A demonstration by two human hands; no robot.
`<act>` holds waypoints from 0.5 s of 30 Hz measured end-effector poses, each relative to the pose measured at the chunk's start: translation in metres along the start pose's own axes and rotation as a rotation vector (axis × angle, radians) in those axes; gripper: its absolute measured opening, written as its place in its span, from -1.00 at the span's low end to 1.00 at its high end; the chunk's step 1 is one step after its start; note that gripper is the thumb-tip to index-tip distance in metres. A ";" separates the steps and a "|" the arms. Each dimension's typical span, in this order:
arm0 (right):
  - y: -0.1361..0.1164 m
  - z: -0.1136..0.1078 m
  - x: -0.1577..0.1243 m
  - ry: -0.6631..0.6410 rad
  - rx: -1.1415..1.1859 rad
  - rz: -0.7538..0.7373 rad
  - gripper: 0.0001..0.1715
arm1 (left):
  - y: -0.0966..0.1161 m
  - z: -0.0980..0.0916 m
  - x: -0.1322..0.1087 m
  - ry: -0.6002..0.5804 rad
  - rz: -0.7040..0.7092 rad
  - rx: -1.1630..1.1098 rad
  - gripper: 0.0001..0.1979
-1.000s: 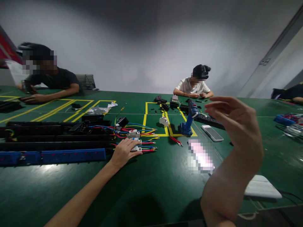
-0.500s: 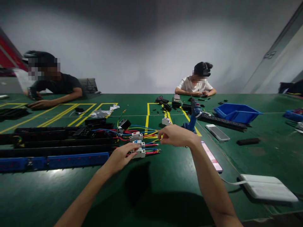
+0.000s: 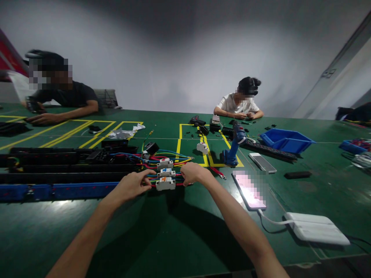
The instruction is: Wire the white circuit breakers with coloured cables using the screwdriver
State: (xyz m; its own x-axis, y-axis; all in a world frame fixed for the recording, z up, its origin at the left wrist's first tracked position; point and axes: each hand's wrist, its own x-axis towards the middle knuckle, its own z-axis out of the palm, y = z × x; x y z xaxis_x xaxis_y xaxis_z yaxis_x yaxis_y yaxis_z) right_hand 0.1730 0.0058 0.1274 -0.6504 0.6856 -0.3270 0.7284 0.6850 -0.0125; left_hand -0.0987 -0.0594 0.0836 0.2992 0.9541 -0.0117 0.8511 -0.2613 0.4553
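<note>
Three white circuit breakers (image 3: 165, 183) with coloured wires at both ends lie in a column in front of me. My left hand (image 3: 131, 187) is at their left side, thumb and forefinger apart around the wires there, with nothing plainly gripped. On the other side, my right hand (image 3: 191, 173) has its fingers closed on the wires (image 3: 179, 178) leaving the breakers; the wire ends are partly hidden by the hand. To the left, blue and black power strips (image 3: 84, 191) lie side by side, with wires running from them toward the breakers.
A loose breaker (image 3: 202, 148), a blue cordless screwdriver (image 3: 235, 144) and red wires (image 3: 217, 172) lie beyond my right hand. Further right are phones (image 3: 262, 162), a white power bank (image 3: 317, 228) and a blue bin (image 3: 286, 141). Two people (image 3: 239, 102) sit across the table.
My right hand has moved left and down onto the wires beside the breakers. My left hand has drawn back from the breakers to the wires on their left. Red wires now show near the screwdriver.
</note>
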 end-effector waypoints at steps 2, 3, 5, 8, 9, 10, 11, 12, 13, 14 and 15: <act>-0.001 0.002 0.002 0.001 -0.004 0.006 -0.57 | 0.000 0.002 0.001 -0.002 0.006 -0.001 -0.54; -0.001 0.002 0.002 0.001 -0.004 0.009 -0.55 | 0.000 0.002 0.001 0.002 0.010 0.007 -0.55; -0.001 0.002 0.003 0.003 0.001 0.011 -0.53 | 0.004 0.003 0.001 0.020 0.014 0.045 -0.58; -0.001 -0.007 -0.002 0.018 0.009 0.024 -0.49 | 0.009 0.003 0.000 0.050 0.011 0.125 -0.62; 0.000 -0.013 -0.008 0.030 0.008 0.035 -0.48 | 0.010 0.003 -0.001 0.053 0.014 0.145 -0.62; 0.001 -0.021 -0.017 0.053 0.013 0.044 -0.49 | 0.010 0.003 -0.001 0.055 0.018 0.159 -0.61; 0.001 -0.031 -0.030 0.082 0.022 0.048 -0.51 | 0.010 0.003 -0.001 0.060 0.018 0.169 -0.60; 0.001 -0.042 -0.047 0.119 0.034 0.050 -0.53 | 0.009 0.002 -0.001 0.071 0.012 0.178 -0.59; -0.001 -0.053 -0.067 0.195 0.088 0.018 -0.56 | 0.008 0.002 -0.001 0.088 -0.002 0.188 -0.58; -0.003 -0.063 -0.090 0.259 0.155 -0.040 -0.59 | 0.008 0.002 -0.001 0.109 -0.019 0.201 -0.57; -0.006 -0.071 -0.113 0.282 0.212 -0.102 -0.60 | 0.007 0.001 -0.001 0.129 -0.037 0.217 -0.57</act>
State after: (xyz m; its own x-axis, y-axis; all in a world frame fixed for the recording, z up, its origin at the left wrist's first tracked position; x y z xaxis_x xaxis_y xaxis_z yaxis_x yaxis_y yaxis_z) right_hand 0.2269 -0.0584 0.2316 -0.7346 0.6773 -0.0408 0.6656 0.7076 -0.2373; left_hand -0.0923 -0.0620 0.0855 0.2204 0.9708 0.0951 0.9372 -0.2378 0.2551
